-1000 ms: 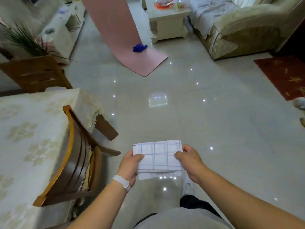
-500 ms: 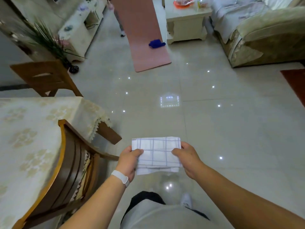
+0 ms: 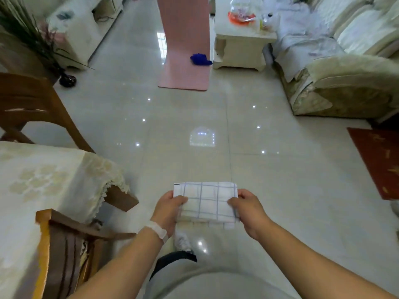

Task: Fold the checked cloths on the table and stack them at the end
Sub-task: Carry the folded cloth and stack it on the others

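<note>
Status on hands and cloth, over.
Left hand, right hand grip folded white blue-checked cloth. Held over glossy floor. Cream-covered table left, wooden chair against it.

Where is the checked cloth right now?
In the head view, lower centre: the checked cloth is held between left hand and right hand above the floor, right of the table.

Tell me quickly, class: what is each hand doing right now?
Left hand: closed on the left edge of the folded checked cloth.
Right hand: closed on the cloth's right edge.
</note>
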The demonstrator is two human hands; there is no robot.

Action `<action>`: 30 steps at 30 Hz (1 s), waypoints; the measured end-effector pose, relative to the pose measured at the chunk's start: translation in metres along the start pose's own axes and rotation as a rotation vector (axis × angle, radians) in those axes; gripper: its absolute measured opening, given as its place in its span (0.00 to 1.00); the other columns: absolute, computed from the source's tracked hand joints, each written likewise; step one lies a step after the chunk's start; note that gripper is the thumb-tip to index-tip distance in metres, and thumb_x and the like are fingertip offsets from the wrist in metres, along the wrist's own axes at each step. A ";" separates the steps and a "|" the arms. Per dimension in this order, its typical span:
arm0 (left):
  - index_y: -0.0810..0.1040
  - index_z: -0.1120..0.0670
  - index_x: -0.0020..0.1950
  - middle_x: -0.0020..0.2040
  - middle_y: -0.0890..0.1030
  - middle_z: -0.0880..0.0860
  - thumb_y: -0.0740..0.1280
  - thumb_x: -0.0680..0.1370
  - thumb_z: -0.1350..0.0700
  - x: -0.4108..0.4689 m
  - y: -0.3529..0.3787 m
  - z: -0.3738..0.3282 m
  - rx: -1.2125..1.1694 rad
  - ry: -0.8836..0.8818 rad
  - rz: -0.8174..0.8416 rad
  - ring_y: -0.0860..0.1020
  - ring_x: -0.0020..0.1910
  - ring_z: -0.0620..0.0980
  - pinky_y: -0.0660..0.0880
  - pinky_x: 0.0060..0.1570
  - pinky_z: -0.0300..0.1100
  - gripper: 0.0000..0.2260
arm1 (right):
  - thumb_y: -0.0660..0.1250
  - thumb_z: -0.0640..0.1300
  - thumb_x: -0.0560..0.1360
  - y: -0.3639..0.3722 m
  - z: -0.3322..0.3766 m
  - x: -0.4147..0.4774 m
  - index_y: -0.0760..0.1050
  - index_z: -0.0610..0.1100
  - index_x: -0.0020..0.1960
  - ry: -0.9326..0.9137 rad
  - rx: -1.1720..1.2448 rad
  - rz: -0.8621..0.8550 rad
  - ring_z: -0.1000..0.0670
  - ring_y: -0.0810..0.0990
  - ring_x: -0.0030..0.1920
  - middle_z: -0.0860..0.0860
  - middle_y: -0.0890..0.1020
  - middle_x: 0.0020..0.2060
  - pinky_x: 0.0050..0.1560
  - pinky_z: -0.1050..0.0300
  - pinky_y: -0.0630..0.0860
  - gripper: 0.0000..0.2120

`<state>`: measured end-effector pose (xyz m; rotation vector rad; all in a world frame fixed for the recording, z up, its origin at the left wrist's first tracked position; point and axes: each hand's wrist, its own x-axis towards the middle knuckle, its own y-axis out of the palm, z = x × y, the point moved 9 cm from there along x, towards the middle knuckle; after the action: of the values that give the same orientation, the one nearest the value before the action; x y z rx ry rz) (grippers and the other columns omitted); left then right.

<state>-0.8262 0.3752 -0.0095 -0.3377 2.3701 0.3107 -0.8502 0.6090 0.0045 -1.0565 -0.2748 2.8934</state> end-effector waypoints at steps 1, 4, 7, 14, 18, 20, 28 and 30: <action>0.80 0.60 0.50 0.47 0.82 0.63 0.64 0.74 0.67 0.014 -0.003 -0.017 0.005 0.008 0.003 0.81 0.42 0.60 0.79 0.40 0.53 0.08 | 0.65 0.36 0.71 0.009 0.016 0.010 0.76 0.35 0.49 -0.008 -0.012 -0.005 0.45 0.76 0.38 0.42 0.78 0.40 0.39 0.51 0.71 0.08; 0.80 0.61 0.49 0.46 0.81 0.64 0.65 0.74 0.67 0.053 -0.020 -0.068 0.000 0.035 0.009 0.81 0.42 0.60 0.78 0.45 0.58 0.08 | 0.64 0.34 0.73 0.040 0.067 0.039 0.77 0.38 0.46 -0.048 0.006 -0.013 0.45 0.77 0.39 0.42 0.79 0.39 0.40 0.51 0.72 0.04; 0.79 0.63 0.52 0.49 0.82 0.65 0.66 0.74 0.67 0.077 -0.035 -0.109 0.008 0.099 0.014 0.80 0.45 0.60 0.77 0.49 0.61 0.08 | 0.64 0.33 0.73 0.068 0.104 0.054 0.77 0.42 0.44 -0.082 0.013 -0.009 0.45 0.79 0.39 0.44 0.81 0.39 0.39 0.53 0.73 0.06; 0.80 0.60 0.48 0.45 0.82 0.60 0.65 0.74 0.68 0.099 -0.096 -0.158 -0.106 0.162 -0.107 0.80 0.45 0.57 0.78 0.50 0.58 0.07 | 0.64 0.31 0.74 0.145 0.155 0.084 0.78 0.40 0.45 -0.140 -0.092 0.089 0.44 0.81 0.41 0.44 0.83 0.40 0.43 0.49 0.78 0.07; 0.79 0.61 0.51 0.49 0.82 0.63 0.65 0.75 0.67 0.111 -0.131 -0.164 -0.203 0.140 -0.167 0.81 0.48 0.62 0.79 0.50 0.61 0.08 | 0.65 0.32 0.74 0.188 0.177 0.103 0.77 0.35 0.48 -0.159 -0.172 0.176 0.44 0.79 0.40 0.42 0.81 0.40 0.41 0.49 0.76 0.05; 0.79 0.60 0.52 0.49 0.83 0.63 0.66 0.75 0.66 0.118 -0.147 -0.165 -0.232 0.124 -0.205 0.81 0.49 0.63 0.78 0.49 0.62 0.08 | 0.66 0.33 0.74 0.207 0.186 0.111 0.76 0.34 0.48 -0.165 -0.215 0.223 0.45 0.78 0.39 0.41 0.80 0.39 0.37 0.54 0.74 0.04; 0.79 0.58 0.51 0.47 0.84 0.62 0.65 0.75 0.67 0.148 -0.184 -0.182 -0.355 0.106 -0.372 0.82 0.46 0.63 0.78 0.50 0.62 0.08 | 0.67 0.35 0.74 0.272 0.220 0.166 0.74 0.37 0.42 -0.165 -0.327 0.387 0.48 0.73 0.34 0.45 0.75 0.34 0.35 0.56 0.69 0.03; 0.80 0.58 0.51 0.47 0.84 0.62 0.65 0.74 0.67 0.160 -0.186 -0.195 -0.365 0.123 -0.411 0.82 0.48 0.64 0.77 0.52 0.65 0.09 | 0.67 0.35 0.74 0.287 0.238 0.185 0.71 0.42 0.38 -0.174 -0.348 0.421 0.50 0.67 0.31 0.47 0.69 0.31 0.33 0.58 0.63 0.08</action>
<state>-1.0006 0.1147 -0.0023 -1.0231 2.2838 0.5362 -1.1408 0.3110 0.0128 -1.0060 -0.6592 3.4142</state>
